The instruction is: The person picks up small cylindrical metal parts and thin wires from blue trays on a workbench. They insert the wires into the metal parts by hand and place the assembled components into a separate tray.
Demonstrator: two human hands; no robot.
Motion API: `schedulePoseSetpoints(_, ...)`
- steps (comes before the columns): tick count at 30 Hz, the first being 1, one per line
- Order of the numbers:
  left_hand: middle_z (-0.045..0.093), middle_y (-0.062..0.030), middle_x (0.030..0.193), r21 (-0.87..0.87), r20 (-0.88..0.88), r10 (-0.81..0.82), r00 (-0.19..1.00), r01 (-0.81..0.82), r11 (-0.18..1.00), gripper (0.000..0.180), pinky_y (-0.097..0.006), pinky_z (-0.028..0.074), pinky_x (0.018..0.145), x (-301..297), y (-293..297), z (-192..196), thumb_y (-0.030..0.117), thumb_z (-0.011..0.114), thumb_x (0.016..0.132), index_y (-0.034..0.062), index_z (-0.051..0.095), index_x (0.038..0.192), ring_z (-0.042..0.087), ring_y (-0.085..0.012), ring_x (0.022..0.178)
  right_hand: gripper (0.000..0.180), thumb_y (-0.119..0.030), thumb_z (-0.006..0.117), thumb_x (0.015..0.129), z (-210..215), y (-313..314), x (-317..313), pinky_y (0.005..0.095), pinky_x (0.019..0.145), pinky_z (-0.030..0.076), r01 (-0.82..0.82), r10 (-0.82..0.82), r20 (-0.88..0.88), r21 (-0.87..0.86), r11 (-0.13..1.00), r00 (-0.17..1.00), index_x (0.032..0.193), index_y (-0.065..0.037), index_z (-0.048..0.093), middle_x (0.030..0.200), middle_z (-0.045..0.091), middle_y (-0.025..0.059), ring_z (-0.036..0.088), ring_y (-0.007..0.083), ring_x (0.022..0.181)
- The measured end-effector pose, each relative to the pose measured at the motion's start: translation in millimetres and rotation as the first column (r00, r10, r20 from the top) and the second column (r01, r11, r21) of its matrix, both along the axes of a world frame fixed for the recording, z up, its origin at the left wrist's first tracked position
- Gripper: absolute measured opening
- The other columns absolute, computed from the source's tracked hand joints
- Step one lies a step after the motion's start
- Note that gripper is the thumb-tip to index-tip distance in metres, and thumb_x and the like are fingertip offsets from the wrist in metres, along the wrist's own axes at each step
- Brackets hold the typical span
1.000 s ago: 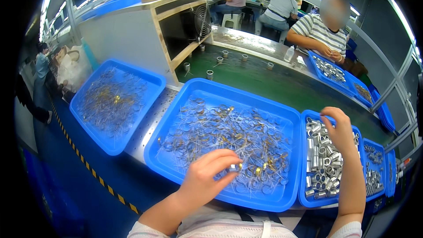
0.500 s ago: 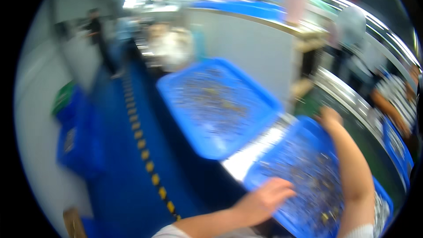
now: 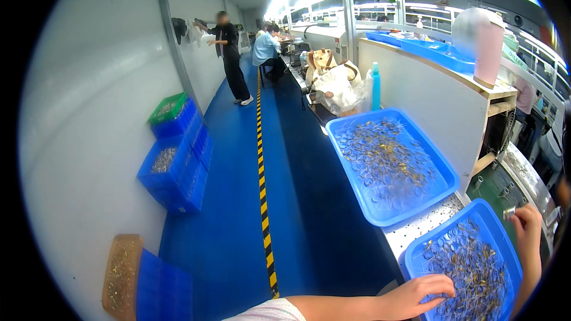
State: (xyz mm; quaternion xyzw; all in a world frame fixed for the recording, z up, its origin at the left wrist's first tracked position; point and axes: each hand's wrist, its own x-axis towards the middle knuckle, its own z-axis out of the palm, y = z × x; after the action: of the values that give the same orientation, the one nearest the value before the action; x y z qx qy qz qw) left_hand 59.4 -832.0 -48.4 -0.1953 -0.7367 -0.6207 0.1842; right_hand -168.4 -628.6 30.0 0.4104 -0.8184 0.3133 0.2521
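Observation:
My left hand is over the near blue tray, its fingers curled together at the edge of the heap. Whether a part is between its fingertips is hidden. That heap is made of small metal discs with thin wire leads. Beyond the tray's right rim, my right hand pinches a small silvery metal cylinder between thumb and fingers. The cylinder is above the green surface, close to a few similar cylinders standing there.
A second blue tray of such parts stands farther off, near a blue bottle and white bags. A pink tumbler tops the partition. Blue crates line the left wall. Two people are farther down the aisle.
The view has swung to the right and steadied, so the trays sit lower and farther right. My right hand now shows a metal cylinder; earlier, blur hid what it held.

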Motion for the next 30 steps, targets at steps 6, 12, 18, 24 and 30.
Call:
schedulePoseSetpoints(6, 0.061, -0.0096, 0.095, -0.061, -0.103, -0.066, 0.993, 0.06, 0.996, 0.011, -0.033, 0.048, 0.075, 8.3, 22.3, 10.6, 0.003, 0.062, 0.08, 0.0034, 0.064, 0.091, 0.061, -0.0242, 0.088, 0.006, 0.004, 0.064, 0.068, 22.8, 44.7, 125.7, 0.0295, 0.056, 0.039, 0.102, -0.108, 0.224, 0.042, 0.994, 0.969, 0.072, 0.003, 0.06, 0.069, 0.052, 0.0094, 0.05, 0.0192, 0.061)
schedulePoseSetpoints(12, 0.062, -0.0095, 0.094, -0.072, -0.137, -0.131, 0.982, 0.122, 0.99, 0.011, -0.033, 0.049, 0.072, 13.4, 44.6, 14.0, 0.005, 0.063, 0.08, 0.003, 0.064, 0.091, 0.061, -0.0242, 0.085, 0.009, 0.004, 0.062, 0.08, 23.1, 87.5, 166.0, 0.0301, 0.054, 0.042, -0.054, 0.054, 0.008, 0.183, 0.982, 0.999, 0.089, 0.002, 0.06, 0.082, 0.056, 0.0118, 0.054, 0.0237, 0.066)
schedulePoseSetpoints(18, 0.062, -0.0096, 0.095, -0.099, -0.112, -0.128, 0.985, 0.117, 0.988, 0.013, -0.031, 0.05, 0.069, 21.6, 58.8, 17.1, 0.005, 0.064, 0.079, 0.0024, 0.063, 0.092, 0.062, -0.0223, 0.083, 0.011, 0.004, 0.063, 0.08, 22.2, 114.3, 188.6, 0.0319, 0.058, 0.044, 0.026, -0.036, 0.056, 0.17, 0.985, 0.998, 0.089, 0.001, 0.06, 0.083, 0.057, 0.0124, 0.056, 0.0262, 0.071)
schedulePoseSetpoints(24, 0.062, -0.0095, 0.095, -0.07, -0.008, -0.181, 0.983, 0.18, 0.981, 0.013, -0.03, 0.051, 0.069, 26.9, 70.2, 17.3, 0.002, 0.062, 0.08, 0.0022, 0.063, 0.093, 0.062, -0.0207, 0.083, 0.01, 0.003, 0.064, 0.079, 18.9, 121.8, 198.7, 0.0333, 0.06, 0.045, 0.008, -0.02, 0.076, 0.161, 0.987, 0.997, 0.089, 0.001, 0.061, 0.085, 0.059, 0.013, 0.058, 0.0269, 0.074)
schedulePoseSetpoints(30, 0.061, -0.0091, 0.094, -0.07, 0.015, -0.191, 0.982, 0.191, 0.979, 0.014, -0.03, 0.051, 0.068, 30.8, 73.9, 17.8, 0.003, 0.063, 0.08, 0.0023, 0.063, 0.094, 0.062, -0.0197, 0.082, 0.009, 0.001, 0.065, 0.079, 11.5, 125.4, 203.1, 0.0336, 0.062, 0.045, 0.015, -0.025, 0.063, 0.15, 0.989, 0.998, 0.088, 0.001, 0.062, 0.085, 0.06, 0.0124, 0.058, 0.0273, 0.075)
